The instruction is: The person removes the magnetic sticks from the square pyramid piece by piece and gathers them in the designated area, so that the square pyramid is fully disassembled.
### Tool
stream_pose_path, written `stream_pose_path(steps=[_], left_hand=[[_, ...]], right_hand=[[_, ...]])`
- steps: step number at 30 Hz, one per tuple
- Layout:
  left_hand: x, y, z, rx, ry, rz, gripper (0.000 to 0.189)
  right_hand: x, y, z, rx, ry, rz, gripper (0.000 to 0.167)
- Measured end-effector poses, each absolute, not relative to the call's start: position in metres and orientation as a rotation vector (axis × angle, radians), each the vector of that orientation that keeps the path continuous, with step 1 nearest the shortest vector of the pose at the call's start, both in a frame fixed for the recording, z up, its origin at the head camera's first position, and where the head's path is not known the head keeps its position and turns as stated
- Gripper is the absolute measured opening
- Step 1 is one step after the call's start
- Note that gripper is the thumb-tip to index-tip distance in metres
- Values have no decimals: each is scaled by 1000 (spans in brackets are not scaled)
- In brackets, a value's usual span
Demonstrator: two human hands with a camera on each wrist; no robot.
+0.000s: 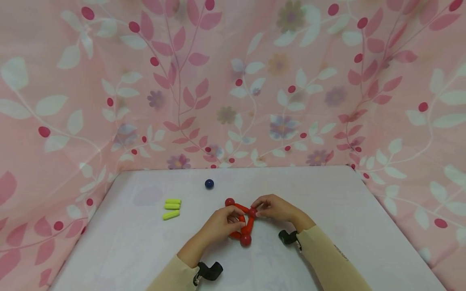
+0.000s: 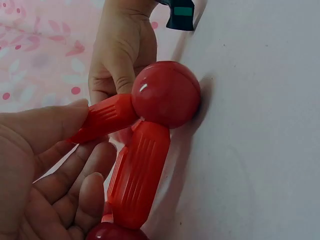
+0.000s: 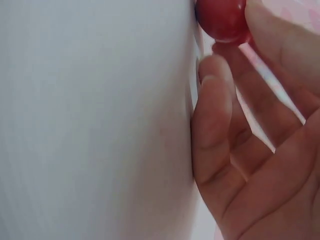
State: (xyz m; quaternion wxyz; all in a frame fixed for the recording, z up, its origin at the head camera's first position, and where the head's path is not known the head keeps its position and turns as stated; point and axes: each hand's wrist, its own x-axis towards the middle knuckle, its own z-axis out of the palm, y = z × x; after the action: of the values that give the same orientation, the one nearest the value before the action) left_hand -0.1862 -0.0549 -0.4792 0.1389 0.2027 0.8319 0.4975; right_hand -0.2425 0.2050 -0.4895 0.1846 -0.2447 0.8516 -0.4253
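A frame of ridged red rods (image 1: 250, 224) and red balls lies on the white table between the two hands. My left hand (image 1: 220, 223) pinches one red rod (image 2: 106, 118) between thumb and fingers. That rod meets a large red ball (image 2: 166, 94), from which a second rod (image 2: 140, 175) runs to another ball. At the frame's right corner, my right hand (image 1: 278, 208) grips a red ball (image 3: 221, 19) with thumb and fingertips. A further red ball (image 1: 229, 201) sits at the far left corner. The left hand covers part of the frame in the head view.
Several yellow-green rods (image 1: 171, 215) lie left of the frame. Farther back is a dark blue ball (image 1: 209, 184). Pink floral cloth (image 1: 225, 101) hangs behind and along both sides of the white table (image 1: 309, 182). A black wrist device (image 1: 211, 270) is on each forearm.
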Motion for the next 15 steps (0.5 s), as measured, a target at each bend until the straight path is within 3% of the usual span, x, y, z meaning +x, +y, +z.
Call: stream_pose_path(steps=[15], left_hand=[[-181,-45,-489,400,2413,1553,23]], right_hand=[[-219,195,-485,-528,2460,-1255,19]])
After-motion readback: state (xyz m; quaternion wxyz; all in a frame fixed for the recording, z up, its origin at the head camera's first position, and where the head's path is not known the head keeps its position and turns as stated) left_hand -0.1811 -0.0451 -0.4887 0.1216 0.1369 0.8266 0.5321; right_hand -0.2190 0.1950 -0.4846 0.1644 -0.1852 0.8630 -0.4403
